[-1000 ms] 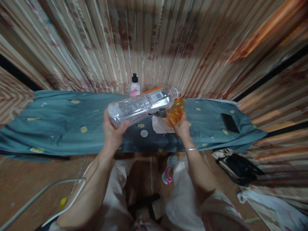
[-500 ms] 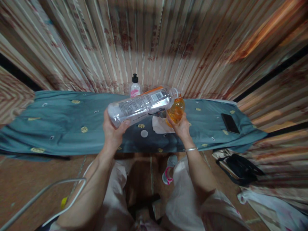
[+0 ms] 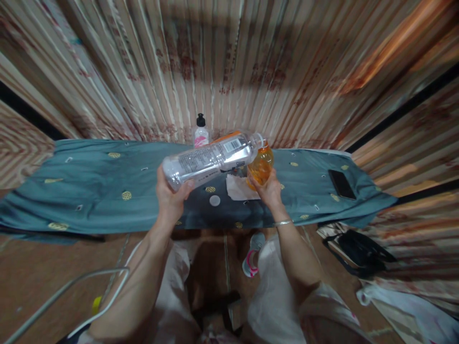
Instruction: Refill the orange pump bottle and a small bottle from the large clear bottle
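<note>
Almost nothing has moved; both bottles sit a little lower in view. Left hand (image 3: 171,197) fingers wrap the big clear bottle (image 3: 211,158), tipped sideways, its mouth at the round orange bottle (image 3: 261,166). Right hand (image 3: 269,191) fingers grip that one above the soft blue cloth (image 3: 93,186).

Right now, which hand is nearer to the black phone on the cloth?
Right. The right hand, gripping the orange bottle, is closer to the phone at the cloth's right end. The left hand, holding the clear bottle, is further off, left of centre.

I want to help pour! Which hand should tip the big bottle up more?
Probably the left hand: it already grips the clear bottle by its base, tilted with its mouth at the orange bottle. The right hand steadies that one.
</note>
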